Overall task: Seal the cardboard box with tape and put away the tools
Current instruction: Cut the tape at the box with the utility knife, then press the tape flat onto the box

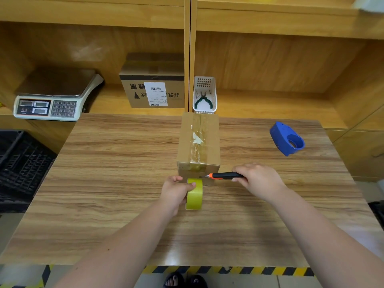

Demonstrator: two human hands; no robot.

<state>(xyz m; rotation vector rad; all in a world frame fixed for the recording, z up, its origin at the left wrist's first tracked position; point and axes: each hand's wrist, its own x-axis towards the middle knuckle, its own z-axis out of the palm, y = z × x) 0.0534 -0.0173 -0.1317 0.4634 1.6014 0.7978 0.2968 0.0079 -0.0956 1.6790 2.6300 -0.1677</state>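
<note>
Left hand (175, 193) grips tape roll (194, 194) against near face of cardboard box (198, 142) on table (104, 163). Right hand (257, 179) closed on utility knife (225, 175), long axis horizontal, blade tip pointing left at the tape strip just above the roll. Cut likely next.

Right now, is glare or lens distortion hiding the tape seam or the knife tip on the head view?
Head view: wide-angle bending bows the shelves and table edges; glare sheens the clear tape along the cardboard box top, yet the seam shows; the utility knife tip is small and slightly soft beside the tape roll.
</note>
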